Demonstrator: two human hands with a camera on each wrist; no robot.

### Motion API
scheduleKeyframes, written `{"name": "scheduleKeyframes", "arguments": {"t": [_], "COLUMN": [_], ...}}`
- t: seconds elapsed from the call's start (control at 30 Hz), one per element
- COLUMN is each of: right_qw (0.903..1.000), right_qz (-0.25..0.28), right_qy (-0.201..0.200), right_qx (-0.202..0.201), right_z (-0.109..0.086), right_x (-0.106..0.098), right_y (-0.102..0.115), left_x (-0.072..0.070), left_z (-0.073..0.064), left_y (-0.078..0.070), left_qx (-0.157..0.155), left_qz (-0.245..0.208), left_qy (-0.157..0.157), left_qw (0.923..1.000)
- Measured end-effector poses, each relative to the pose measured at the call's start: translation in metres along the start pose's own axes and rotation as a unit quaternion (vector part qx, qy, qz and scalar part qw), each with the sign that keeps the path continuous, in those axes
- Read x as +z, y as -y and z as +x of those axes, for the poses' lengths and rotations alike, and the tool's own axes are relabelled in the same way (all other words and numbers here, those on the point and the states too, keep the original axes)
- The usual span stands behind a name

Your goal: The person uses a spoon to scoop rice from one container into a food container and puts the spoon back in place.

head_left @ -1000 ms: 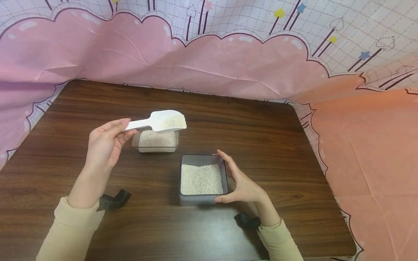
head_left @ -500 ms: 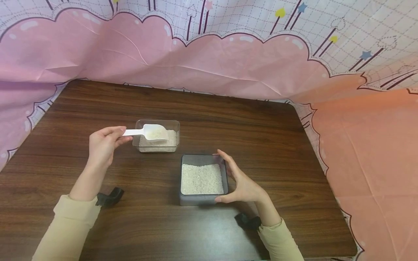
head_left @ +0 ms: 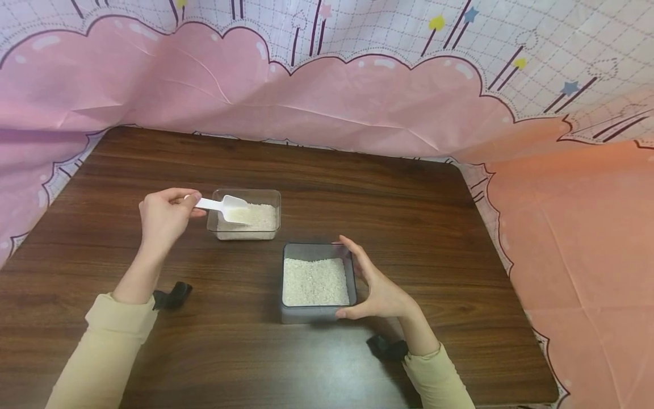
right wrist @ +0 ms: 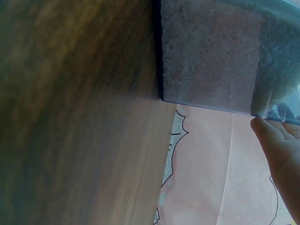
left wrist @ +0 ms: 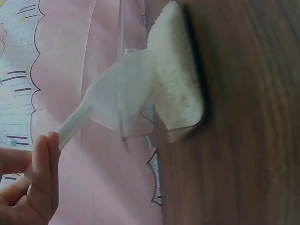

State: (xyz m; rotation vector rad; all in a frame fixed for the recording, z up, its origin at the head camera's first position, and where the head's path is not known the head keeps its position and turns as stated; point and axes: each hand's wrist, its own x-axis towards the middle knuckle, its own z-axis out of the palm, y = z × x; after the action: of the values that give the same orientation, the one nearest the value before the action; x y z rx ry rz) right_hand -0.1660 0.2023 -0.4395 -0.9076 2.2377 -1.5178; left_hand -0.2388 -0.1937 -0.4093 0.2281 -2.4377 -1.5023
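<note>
A white plastic scoop [head_left: 233,210] is pinched by its handle in my left hand [head_left: 166,218]. Its bowl tilts down inside a clear rectangular container [head_left: 278,227] of rice, and in the left wrist view the scoop's front edge [left wrist: 147,61] meets the rice [left wrist: 176,79]. Nearer to me stands a square grey translucent box [head_left: 306,314], with white rice [head_left: 315,282] filling much of it. My right hand [head_left: 380,289] grips that box's right side, thumb at the near corner and fingers at the far one; the right wrist view shows the box wall [right wrist: 211,56] close up.
Both containers stand on a dark brown wooden table [head_left: 409,227]. Pink patterned cloth [head_left: 327,108] hangs behind it, with more orange-pink cloth [head_left: 587,255] along the right side. Black straps [head_left: 174,296] show at both wrists, below the sleeves.
My left hand has lowered the scoop from above the clear container down into it, tipping the front edge downward. Rice seen in the raised scoop now shows less. The right hand and grey box stay put.
</note>
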Motion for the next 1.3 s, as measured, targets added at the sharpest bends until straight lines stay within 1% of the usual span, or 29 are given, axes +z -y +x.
{"name": "scheduleKeyframes", "arguments": {"t": [0.1, 0.17, 0.23, 0.37, 0.47, 0.57, 0.63, 0.7, 0.77, 0.8, 0.83, 0.87, 0.9, 0.97, 1.03, 1.07, 1.1, 1.17, 1.23, 1.3], "right_qw": [1.0000, 1.0000, 1.0000, 1.0000, 1.0000, 1.0000, 1.0000, 1.0000, 1.0000, 1.0000, 1.0000, 1.0000, 1.0000, 1.0000, 1.0000, 1.0000, 1.0000, 1.0000, 1.0000, 1.0000], "right_qz": [-0.001, -0.001, 0.000, 0.002, 0.001, 0.001, 0.000, 0.000, 0.000, 0.000, 0.001, 0.001, 0.002, 0.002, 0.002, 0.002, 0.002, 0.001, -0.002, -0.003], "right_qy": [0.002, 0.002, 0.002, 0.002, 0.001, 0.001, 0.000, 0.000, 0.000, 0.001, 0.001, 0.001, 0.001, 0.001, 0.000, 0.000, -0.001, -0.002, -0.002, -0.002], "right_qx": [0.003, 0.004, 0.005, 0.005, 0.004, 0.004, 0.005, 0.005, 0.006, 0.004, 0.003, 0.002, 0.002, 0.001, 0.002, 0.003, 0.004, 0.005, 0.004, 0.003], "right_z": [0.000, 0.000, 0.000, 0.000, 0.000, 0.000, 0.000, 0.000, 0.000, 0.000, 0.000, 0.000, 0.000, 0.000, 0.000, 0.000, 0.000, 0.000, 0.000, 0.000], "right_x": [0.000, 0.001, 0.001, 0.001, 0.001, 0.001, 0.000, 0.000, 0.000, 0.000, 0.000, 0.000, 0.000, 0.000, 0.001, 0.001, 0.001, 0.001, 0.001, 0.001], "right_y": [0.000, 0.001, 0.001, 0.002, 0.001, 0.000, 0.000, 0.000, 0.000, 0.000, 0.000, 0.000, 0.001, 0.001, 0.002, 0.002, 0.002, 0.002, 0.002, 0.001], "left_x": [-0.002, -0.003, -0.004, -0.006, -0.007, -0.011, -0.014, -0.016, -0.018, -0.019, -0.020, -0.021, -0.021, -0.022, -0.023, -0.023, -0.024, -0.023, -0.022, -0.019], "left_z": [0.000, -0.001, -0.003, -0.009, -0.015, -0.022, -0.026, -0.030, -0.035, -0.037, -0.039, -0.042, -0.044, -0.047, -0.051, -0.053, -0.055, -0.058, -0.063, -0.067], "left_y": [-0.004, -0.008, -0.012, -0.024, -0.036, -0.049, -0.056, -0.062, -0.069, -0.072, -0.076, -0.079, -0.082, -0.088, -0.093, -0.096, -0.098, -0.102, -0.105, -0.107], "left_qx": [0.033, 0.052, 0.068, 0.105, 0.127, 0.137, 0.135, 0.127, 0.112, 0.107, 0.100, 0.094, 0.092, 0.090, 0.091, 0.095, 0.098, 0.103, 0.107, 0.106], "left_qz": [0.050, 0.067, 0.074, 0.077, 0.074, 0.055, 0.030, -0.005, -0.059, -0.086, -0.124, -0.167, -0.209, -0.286, -0.342, -0.353, -0.359, -0.363, -0.360, -0.345], "left_qy": [-0.004, -0.004, -0.005, -0.009, -0.017, -0.027, -0.035, -0.041, -0.039, -0.039, -0.035, -0.031, -0.027, -0.014, -0.003, 0.003, 0.009, 0.024, 0.045, 0.076], "left_qw": [0.9982, 0.9964, 0.9949, 0.9915, 0.9890, 0.9886, 0.9898, 0.9911, 0.9912, 0.9898, 0.9866, 0.9809, 0.9732, 0.9539, 0.9354, 0.9306, 0.9279, 0.9257, 0.9255, 0.9293]}}
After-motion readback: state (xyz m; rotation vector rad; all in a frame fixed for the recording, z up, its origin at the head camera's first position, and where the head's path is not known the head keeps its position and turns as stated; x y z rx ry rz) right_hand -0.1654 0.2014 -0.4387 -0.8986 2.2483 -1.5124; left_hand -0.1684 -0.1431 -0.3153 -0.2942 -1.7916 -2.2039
